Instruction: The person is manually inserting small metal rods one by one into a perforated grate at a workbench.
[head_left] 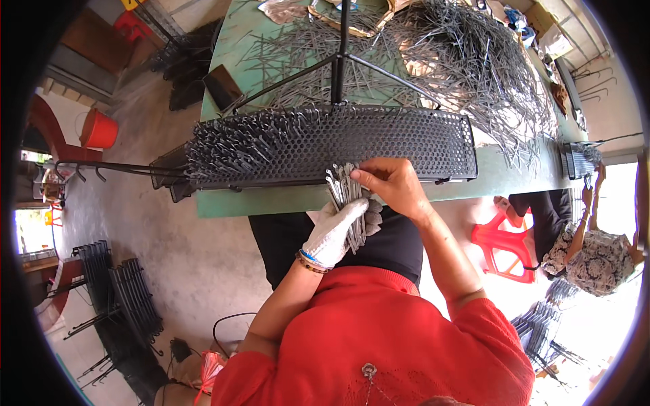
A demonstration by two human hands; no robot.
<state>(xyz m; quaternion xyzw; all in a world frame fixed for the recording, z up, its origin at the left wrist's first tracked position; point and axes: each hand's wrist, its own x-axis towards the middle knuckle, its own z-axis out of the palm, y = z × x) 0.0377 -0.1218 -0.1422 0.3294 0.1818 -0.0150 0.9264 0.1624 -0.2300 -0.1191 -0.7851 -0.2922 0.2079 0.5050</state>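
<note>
Currently, our gloved left hand (330,233) grips a bundle of metal strips (347,189) beside the perforated black tray (406,145); our right hand (391,181) touches their tips, its pinch unclear. We judge: singling one out; next likely calls for seating it in a hole.

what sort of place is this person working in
Probably a workshop: the green table bears a large heap of thin metal-looking pieces, a perforated black rack is partly filled with similar pieces, and the gloved left hand grips a bundle.
</note>
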